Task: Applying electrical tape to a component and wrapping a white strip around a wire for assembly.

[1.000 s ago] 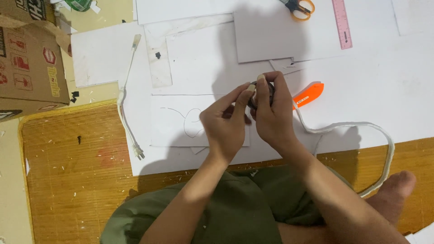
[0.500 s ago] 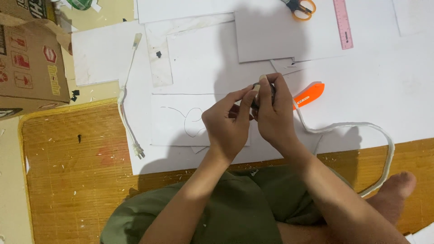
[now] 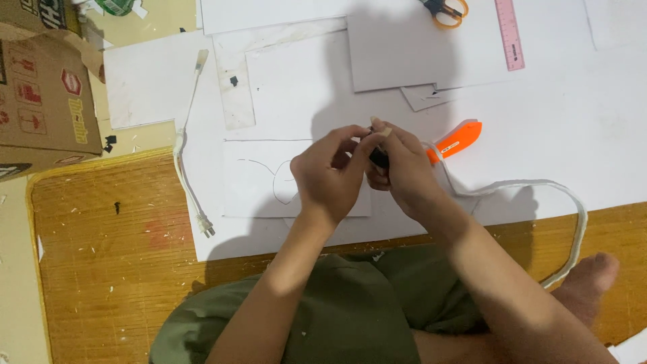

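My left hand (image 3: 329, 176) and my right hand (image 3: 399, 170) meet over a white foam sheet (image 3: 296, 178) that has a pencil curve drawn on it. Between the fingertips of both hands is a small dark part (image 3: 379, 159), mostly hidden by the fingers. Just right of my right hand lies an orange tool (image 3: 459, 137), and its white cord (image 3: 573, 202) loops off to the right towards my bare foot (image 3: 590, 273). Whether the dark part belongs to the orange tool cannot be made out.
White boards (image 3: 579, 114) cover the floor ahead, on a woven mat (image 3: 108, 269). Orange-handled scissors (image 3: 446, 9) and a pink ruler (image 3: 509, 34) lie at the top. A second white cable with a plug (image 3: 192, 195) lies left. A cardboard box (image 3: 40, 94) stands far left.
Both hands stay together in the same place on the small dark part. Only the fingers have shifted slightly.
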